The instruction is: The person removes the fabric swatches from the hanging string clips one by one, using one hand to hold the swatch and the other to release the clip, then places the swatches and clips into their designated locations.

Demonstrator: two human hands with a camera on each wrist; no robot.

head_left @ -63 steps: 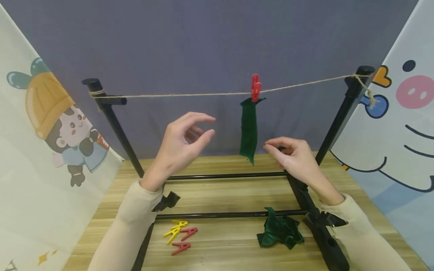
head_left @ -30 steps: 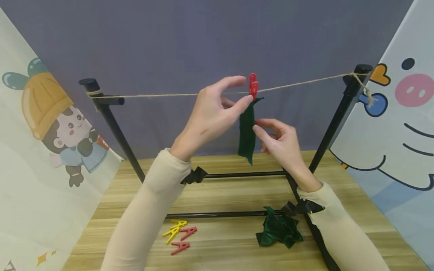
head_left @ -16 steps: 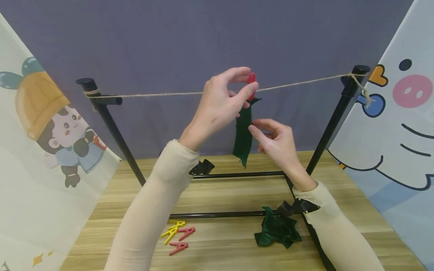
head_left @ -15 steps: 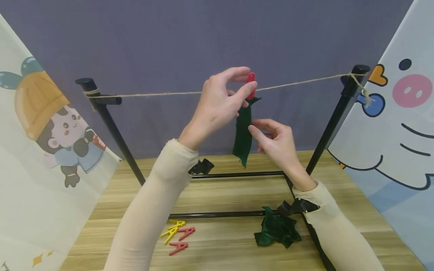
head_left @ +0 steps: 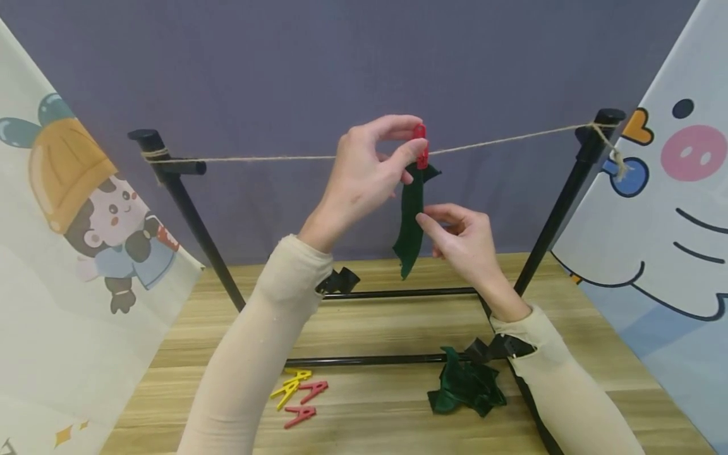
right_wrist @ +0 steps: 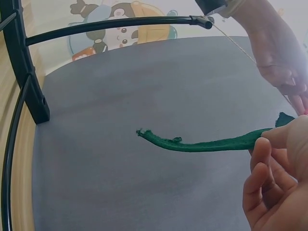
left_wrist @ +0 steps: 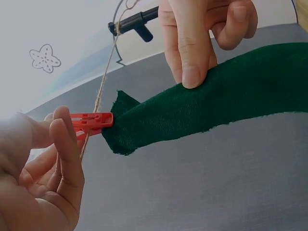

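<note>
A red clothespin (head_left: 420, 148) sits on the twine line (head_left: 489, 145), its tip at the top of a dark green cloth strip (head_left: 411, 218). My left hand (head_left: 370, 170) pinches the clothespin's handles between thumb and fingers; the left wrist view shows the clothespin (left_wrist: 94, 121) against the cloth's end. Lower down, my right hand (head_left: 463, 243) pinches the strip's right edge between thumb and fingertips. In the right wrist view the strip (right_wrist: 207, 146) trails away from those fingers, seen edge-on.
Several yellow and red clothespins (head_left: 300, 416) lie on the wooden table (head_left: 370, 436). A crumpled green cloth heap (head_left: 467, 387) lies at the right. Black frame posts (head_left: 193, 215) hold the line, with low crossbars (head_left: 375, 361). Printed panels stand on both sides.
Both hands have moved in from the sides: the left up to the clothespin, the right to the strip's edge. The clothespin has turned slightly and the strip has twisted narrower.
</note>
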